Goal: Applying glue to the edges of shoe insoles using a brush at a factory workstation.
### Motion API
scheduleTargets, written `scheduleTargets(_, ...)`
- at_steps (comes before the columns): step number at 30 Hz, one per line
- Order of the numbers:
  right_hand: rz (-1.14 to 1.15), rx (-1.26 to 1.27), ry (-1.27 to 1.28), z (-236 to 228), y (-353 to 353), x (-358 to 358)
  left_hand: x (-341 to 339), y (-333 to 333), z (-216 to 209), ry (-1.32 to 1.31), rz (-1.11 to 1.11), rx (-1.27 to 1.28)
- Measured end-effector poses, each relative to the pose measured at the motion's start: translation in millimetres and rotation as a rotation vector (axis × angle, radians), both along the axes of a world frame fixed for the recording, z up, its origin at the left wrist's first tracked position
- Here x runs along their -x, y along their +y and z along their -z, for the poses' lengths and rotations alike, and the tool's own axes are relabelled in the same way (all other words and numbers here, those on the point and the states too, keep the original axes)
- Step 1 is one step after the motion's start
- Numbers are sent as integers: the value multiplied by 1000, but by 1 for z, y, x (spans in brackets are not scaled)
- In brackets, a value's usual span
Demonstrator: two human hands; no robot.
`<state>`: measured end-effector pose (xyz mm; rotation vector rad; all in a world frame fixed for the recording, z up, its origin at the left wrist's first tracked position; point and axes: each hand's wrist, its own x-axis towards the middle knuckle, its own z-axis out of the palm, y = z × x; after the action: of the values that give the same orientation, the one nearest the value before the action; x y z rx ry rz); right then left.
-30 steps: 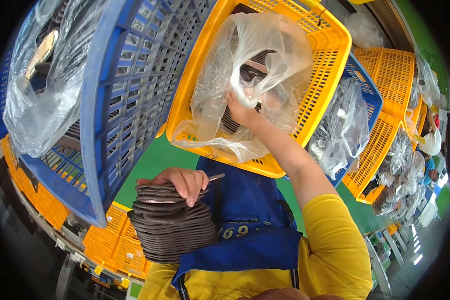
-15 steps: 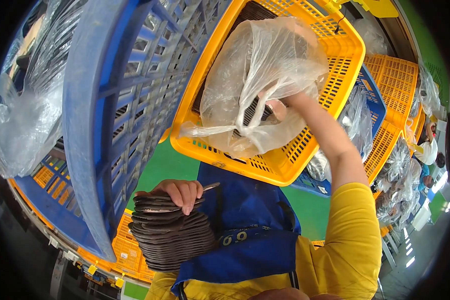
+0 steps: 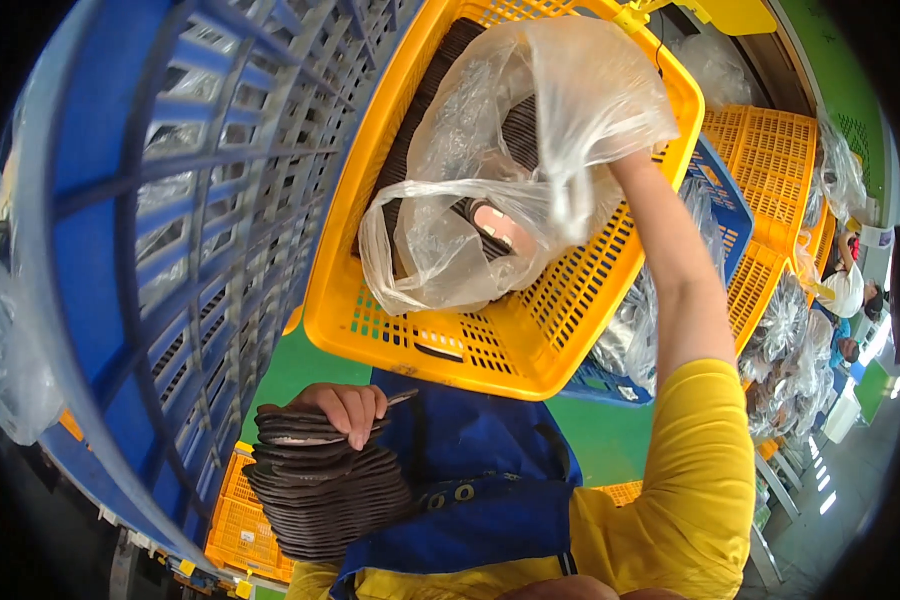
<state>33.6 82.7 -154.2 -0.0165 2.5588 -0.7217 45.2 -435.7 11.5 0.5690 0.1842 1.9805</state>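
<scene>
My left hand (image 3: 348,408) rests with curled fingers over the top of a tall stack of thin, dark, rounded flat pieces (image 3: 330,490), held against my blue apron (image 3: 470,430). At the upper middle a yellow basket (image 3: 450,370) holds a clear plastic bag (image 3: 470,100) with a wide opening. My right hand (image 3: 630,158) reaches into the bag's right side. Crumpled film covers its fingers, so their grip is hidden. Through the bag's opening a pinkish piece with pale marks (image 3: 503,228) shows beside dark ribbed stacks. More dark pieces (image 3: 425,110) line the basket's left side.
A large blue slatted crate (image 3: 100,250) stands upright close on my left. On the right are a blue crate (image 3: 725,200), stacked yellow baskets (image 3: 760,150) and filled plastic bags (image 3: 785,350). Another person (image 3: 848,290) is at the far right. Green floor (image 3: 610,440) shows below the basket.
My right hand has moved up and right inside the bag, spreading the film and uncovering the pinkish piece. My left hand keeps hold of the stack. The whole view has shifted somewhat.
</scene>
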Motion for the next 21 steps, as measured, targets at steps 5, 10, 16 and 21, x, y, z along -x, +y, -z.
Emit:
scheduleTargets(5, -22, -45, 45, 14, -12, 4, -10, 15, 10, -46, -9, 68)
scheduleTargets(10, -22, -93, 51, 76, 66, 54, -16, 20, 46, -60, 9, 19)
scheduleTargets(16, -34, -126, 53, 67, 21, 17, -8, 18, 46, -35, 9, 57)
scheduleTargets(21, -58, -179, 80, 26, -5, -17, 1, 23, 52, -6, 38, -29)
